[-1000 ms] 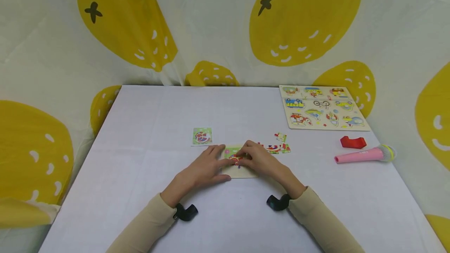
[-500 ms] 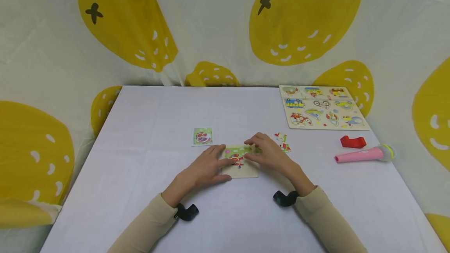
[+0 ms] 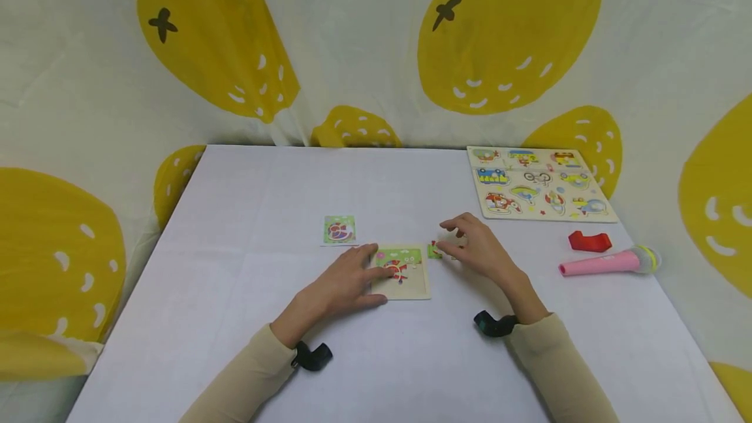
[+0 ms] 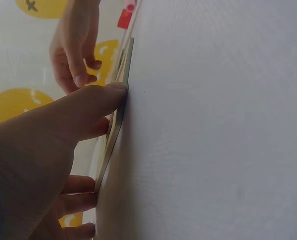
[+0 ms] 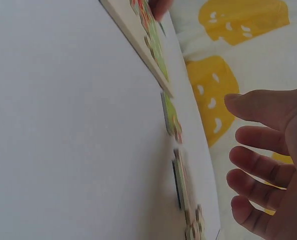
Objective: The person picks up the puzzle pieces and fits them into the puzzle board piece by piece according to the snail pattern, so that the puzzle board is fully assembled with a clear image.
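In the head view, my left hand rests on a small wooden jigsaw board, index finger on the red pieces fitted in it. Its thumb touches the board's near edge in the left wrist view. Green pieces fill the board's upper strip; its lower part is bare wood. My right hand hovers right of the board, fingers relaxed and apart. Beneath it lie loose jigsaw pieces, one green and red piece showing by the thumb. More pieces lie flat in the right wrist view, the hand above them holding nothing.
A small square picture card lies behind the left hand. At the back right is a larger vehicle puzzle board. A red curved block and a pink toy microphone lie near the table's right edge.
My right hand has moved off the jigsaw board to the right, over the loose pieces, which it now mostly hides. My left hand has stayed on the board.
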A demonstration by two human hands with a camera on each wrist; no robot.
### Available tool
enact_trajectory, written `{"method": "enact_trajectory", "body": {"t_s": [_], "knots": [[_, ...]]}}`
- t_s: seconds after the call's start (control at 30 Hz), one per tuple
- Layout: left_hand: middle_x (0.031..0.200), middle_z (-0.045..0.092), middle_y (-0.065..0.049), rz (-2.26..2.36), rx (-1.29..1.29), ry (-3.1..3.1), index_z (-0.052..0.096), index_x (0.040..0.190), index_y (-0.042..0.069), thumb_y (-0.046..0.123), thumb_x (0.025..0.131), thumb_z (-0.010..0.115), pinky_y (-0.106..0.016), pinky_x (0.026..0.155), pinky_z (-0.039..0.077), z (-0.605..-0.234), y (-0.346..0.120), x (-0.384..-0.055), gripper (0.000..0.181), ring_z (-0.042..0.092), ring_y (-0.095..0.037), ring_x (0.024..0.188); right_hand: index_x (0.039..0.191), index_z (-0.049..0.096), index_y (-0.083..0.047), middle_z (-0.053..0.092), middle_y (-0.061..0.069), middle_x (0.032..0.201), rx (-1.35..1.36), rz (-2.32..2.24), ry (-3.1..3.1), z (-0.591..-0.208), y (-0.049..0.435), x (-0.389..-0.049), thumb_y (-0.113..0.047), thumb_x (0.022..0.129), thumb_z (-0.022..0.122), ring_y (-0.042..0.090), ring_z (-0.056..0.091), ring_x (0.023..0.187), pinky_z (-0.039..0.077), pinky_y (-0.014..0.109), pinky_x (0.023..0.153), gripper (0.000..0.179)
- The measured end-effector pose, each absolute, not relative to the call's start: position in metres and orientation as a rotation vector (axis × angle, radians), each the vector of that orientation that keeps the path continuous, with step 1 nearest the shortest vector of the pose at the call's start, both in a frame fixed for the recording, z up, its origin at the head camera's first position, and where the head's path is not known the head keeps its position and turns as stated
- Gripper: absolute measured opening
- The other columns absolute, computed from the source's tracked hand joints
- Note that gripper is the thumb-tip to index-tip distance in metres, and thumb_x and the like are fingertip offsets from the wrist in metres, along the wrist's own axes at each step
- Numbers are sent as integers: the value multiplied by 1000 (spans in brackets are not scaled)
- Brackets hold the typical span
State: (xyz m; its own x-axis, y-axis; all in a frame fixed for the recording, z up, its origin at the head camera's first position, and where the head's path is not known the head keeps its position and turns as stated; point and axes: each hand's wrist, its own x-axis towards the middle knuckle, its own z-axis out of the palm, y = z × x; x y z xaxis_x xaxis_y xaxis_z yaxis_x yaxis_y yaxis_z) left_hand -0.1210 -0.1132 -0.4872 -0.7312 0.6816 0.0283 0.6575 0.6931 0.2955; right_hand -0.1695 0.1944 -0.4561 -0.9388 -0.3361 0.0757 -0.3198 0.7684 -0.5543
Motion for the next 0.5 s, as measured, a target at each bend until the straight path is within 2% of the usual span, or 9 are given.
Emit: {"method": "enact_trajectory", "body": {"t_s": [0.5], "knots": [[154,39,-17,454,1094,2808,61,136,34,51,90,69,-47,120,31,-488,-112,-121,49,40,-33,143,126,65,-2,61,16,122,-282,-877,2983,-467,231,-186,-26,94,69,30,59,105,51,38,83,40]]}}
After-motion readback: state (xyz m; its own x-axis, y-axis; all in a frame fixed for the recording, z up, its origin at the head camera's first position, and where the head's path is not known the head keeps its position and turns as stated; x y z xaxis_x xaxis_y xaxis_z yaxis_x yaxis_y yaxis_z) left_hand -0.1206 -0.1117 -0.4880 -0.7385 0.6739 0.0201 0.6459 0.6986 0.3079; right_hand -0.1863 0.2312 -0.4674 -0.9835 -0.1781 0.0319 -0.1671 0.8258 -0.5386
